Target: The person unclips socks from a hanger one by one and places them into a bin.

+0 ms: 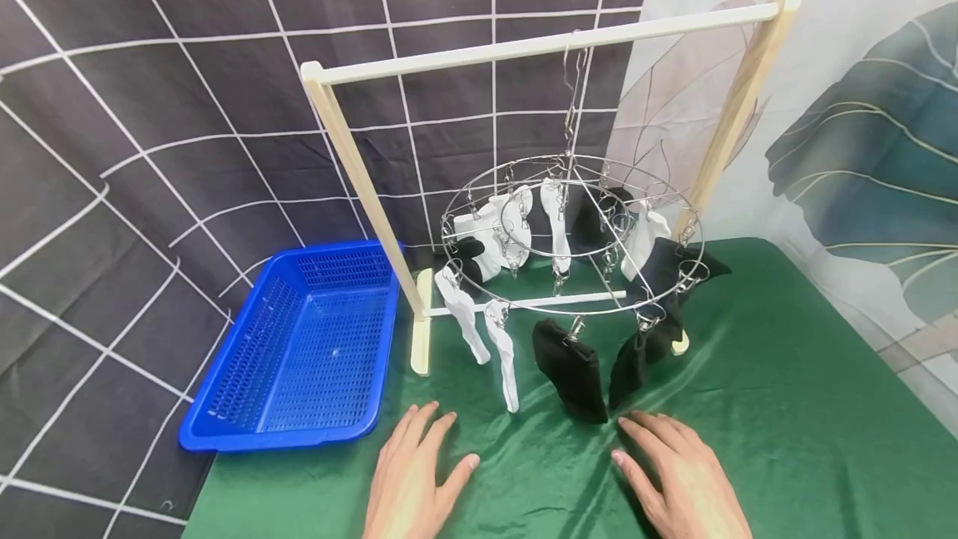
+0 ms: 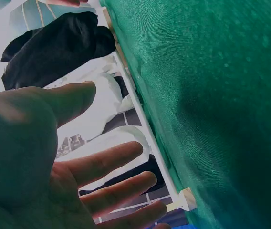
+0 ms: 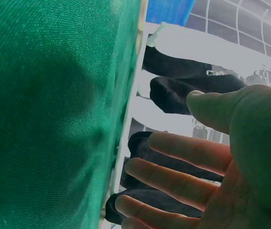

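Observation:
My left hand [image 1: 415,477] is held over the near part of the green cloth, its fingers spread and nothing in them. To its right my right hand [image 1: 677,472] is likewise empty, fingertips just below the black socks in the head view. In front of both hands hangs a round wire clip hanger [image 1: 572,256]. White socks [image 1: 503,356] are clipped along its left and back, and black socks [image 1: 572,368] mostly along its front and right. The left wrist view shows a black sock [image 2: 54,52] beyond the thumb; the right wrist view has several black socks [image 3: 173,93] beyond the fingers.
A wooden rack [image 1: 542,46] with a white top bar carries the hanger by a chain. Left of it stands a blue perforated plastic basket [image 1: 374,418]. A green cloth [image 1: 808,406] covers the table, and a dark gridded curtain [image 1: 247,81] hangs behind.

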